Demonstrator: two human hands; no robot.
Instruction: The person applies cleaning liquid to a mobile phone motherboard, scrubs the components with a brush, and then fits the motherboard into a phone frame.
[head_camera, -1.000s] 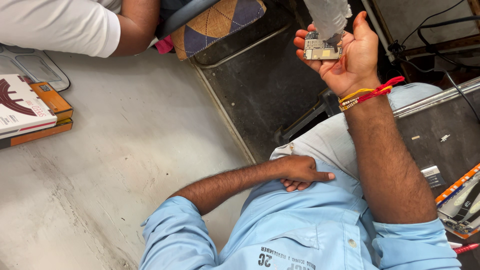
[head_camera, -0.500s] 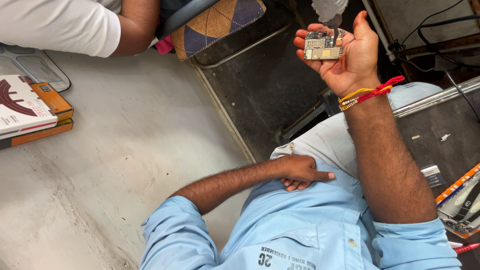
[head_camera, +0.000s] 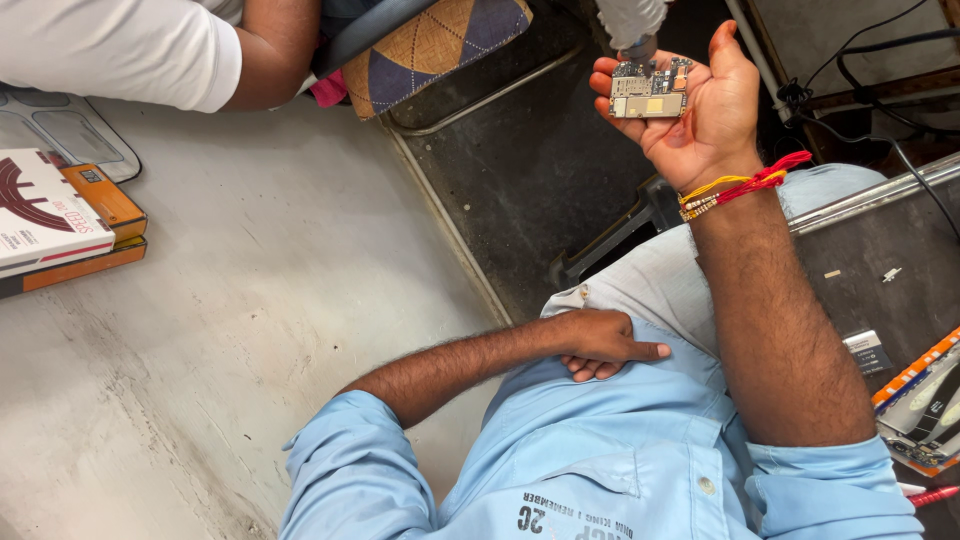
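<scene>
**Board raised flat on the palm**

I see the small circuit board (head_camera: 650, 90) lying component-side up in my right hand (head_camera: 700, 115), fingers curled loosely around it (cradled for viewing, I judge). My left hand (head_camera: 600, 345) rests empty on my lap, fingers half folded.

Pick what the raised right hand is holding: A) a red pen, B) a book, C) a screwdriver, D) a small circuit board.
D: the right hand is raised palm-up with a small circuit board resting on its fingers, while the left hand lies against the light blue shirt.
</scene>
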